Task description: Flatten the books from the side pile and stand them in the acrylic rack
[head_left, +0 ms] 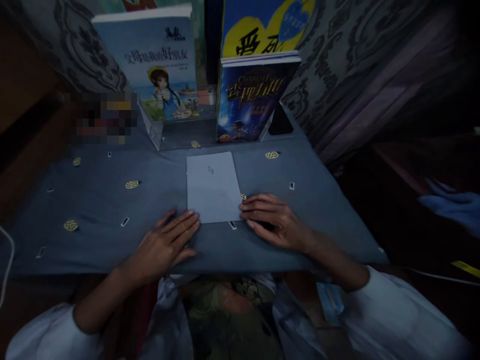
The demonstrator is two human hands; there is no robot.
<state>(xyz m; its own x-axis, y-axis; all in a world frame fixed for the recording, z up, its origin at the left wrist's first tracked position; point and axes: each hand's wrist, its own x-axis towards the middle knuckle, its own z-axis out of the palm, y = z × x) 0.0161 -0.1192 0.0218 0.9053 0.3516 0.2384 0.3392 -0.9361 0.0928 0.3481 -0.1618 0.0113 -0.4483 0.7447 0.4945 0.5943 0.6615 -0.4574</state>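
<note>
A white sheet of paper (213,187) lies flat on the blue-grey tablecloth (97,200) in front of me. My left hand (165,245) rests flat, fingers stretched out, its fingertips touching the paper's near left corner. My right hand (272,220) lies at the paper's near right corner, fingers extended and pressed on its edge. Neither hand holds anything.
Two books stand upright at the back of the table: a light blue one (155,65) in a clear stand (157,135) and a dark blue one (249,97). A dark phone (280,122) lies behind it. Patterned curtain (356,65) hangs at the right.
</note>
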